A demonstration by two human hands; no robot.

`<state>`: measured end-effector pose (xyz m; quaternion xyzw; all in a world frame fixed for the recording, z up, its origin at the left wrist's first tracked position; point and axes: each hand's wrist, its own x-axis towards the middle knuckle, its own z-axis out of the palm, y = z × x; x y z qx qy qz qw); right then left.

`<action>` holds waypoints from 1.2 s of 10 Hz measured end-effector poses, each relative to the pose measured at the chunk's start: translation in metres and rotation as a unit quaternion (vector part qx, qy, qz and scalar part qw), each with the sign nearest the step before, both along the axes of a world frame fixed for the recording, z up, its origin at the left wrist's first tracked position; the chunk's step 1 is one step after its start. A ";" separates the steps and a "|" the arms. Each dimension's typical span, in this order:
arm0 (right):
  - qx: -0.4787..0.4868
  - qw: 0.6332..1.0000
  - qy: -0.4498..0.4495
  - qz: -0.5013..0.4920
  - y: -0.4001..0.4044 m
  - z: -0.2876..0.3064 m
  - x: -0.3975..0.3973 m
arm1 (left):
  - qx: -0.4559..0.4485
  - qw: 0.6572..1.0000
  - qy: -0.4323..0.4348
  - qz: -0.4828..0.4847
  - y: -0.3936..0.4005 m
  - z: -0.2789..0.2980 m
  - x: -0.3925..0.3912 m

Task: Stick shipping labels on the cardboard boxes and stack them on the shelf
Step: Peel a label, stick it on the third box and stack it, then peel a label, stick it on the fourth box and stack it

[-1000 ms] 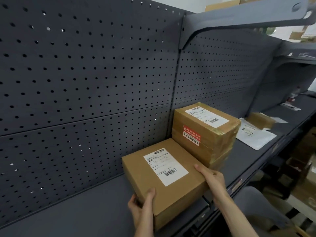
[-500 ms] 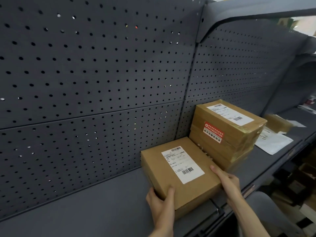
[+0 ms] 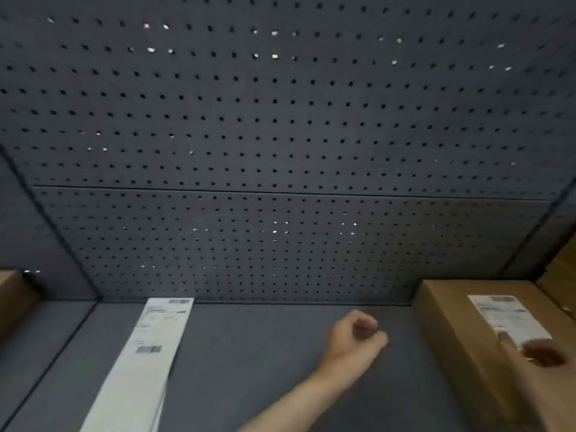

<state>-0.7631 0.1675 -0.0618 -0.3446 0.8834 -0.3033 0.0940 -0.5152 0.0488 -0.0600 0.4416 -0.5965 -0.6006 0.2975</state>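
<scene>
both hands had let go of the box [image 3: 486, 338], which sat on the shelf [image 3: 265, 369] at right. left hand [image 3: 355, 338] hovered over bare shelf, loosely curled, holding nothing. right hand [image 3: 542, 353] blurred over the box; grip unclear. label strip [image 3: 146, 353] lay left.

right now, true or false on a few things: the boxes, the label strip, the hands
1. The box on the right carries a shipping label. True.
2. The left hand grips the label strip. False: it hangs over bare shelf, loosely curled, holding nothing.
3. The label strip lies flat on the shelf, left of both hands. True.
4. The right hand is off the box. False: though blurred, it is over the box top beside the label.
5. The back panel is solid. False: it is perforated.
</scene>
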 end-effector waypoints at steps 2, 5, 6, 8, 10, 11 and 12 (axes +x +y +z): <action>0.013 0.988 0.021 0.153 -0.072 0.008 0.191 | -0.225 0.942 -0.249 0.007 -0.045 0.012 0.194; -0.117 0.894 0.153 0.406 -0.140 -0.035 0.422 | -0.392 0.731 -0.547 0.114 -0.055 0.030 0.472; -0.149 0.869 0.134 0.452 -0.154 -0.030 0.499 | -0.381 0.693 -0.598 0.133 -0.055 0.043 0.546; -0.159 0.824 0.116 0.532 -0.172 -0.030 0.636 | -0.332 0.693 -0.591 0.246 -0.052 0.040 0.675; -0.131 0.850 -0.014 0.510 -0.177 -0.024 0.723 | -0.260 0.699 -0.600 0.288 -0.061 0.027 0.768; -0.079 0.880 -0.191 0.428 -0.178 -0.029 0.751 | -0.161 0.739 -0.585 0.292 -0.068 0.024 0.793; -0.036 0.882 -0.293 0.367 -0.183 -0.040 0.773 | -0.052 0.790 -0.534 0.296 -0.074 0.021 0.805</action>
